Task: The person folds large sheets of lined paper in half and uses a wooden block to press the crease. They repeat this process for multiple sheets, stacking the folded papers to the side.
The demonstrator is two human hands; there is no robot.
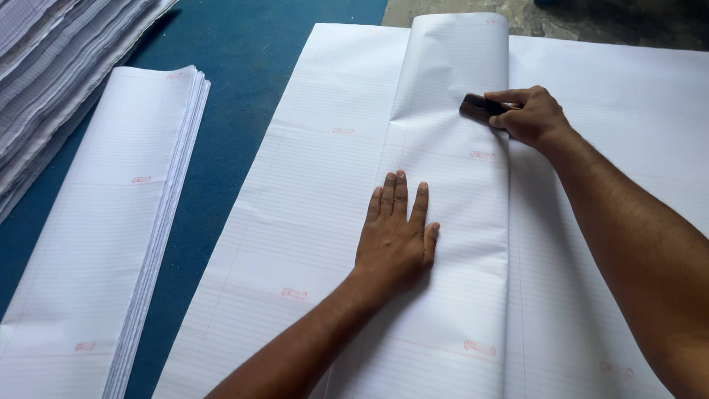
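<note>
Ruled paper sheet (310,222), large, white, with faint horizontal lines and small red stamps, is laid flat on a blue table (244,52); its right part is doubled over, forming a folded flap (458,244) with a rounded, uncreased bulge at the far end and a straight edge running down the right side. More of the same white ruled paper is seen right of that edge. Folded paper stack (111,222), many thin leaves with edges fanned, is placed on the left, well apart from both hands; a further grey-white pile (52,66) is seen at the top left corner.

Left hand (395,240) is pressed flat on the flap, palm down, fingers extended and close together, nothing gripped. Right hand (528,114) is closed around a small dark brown block (476,107), smooth, apparently wooden, which is held against the flap's right edge, beyond the left hand.
</note>
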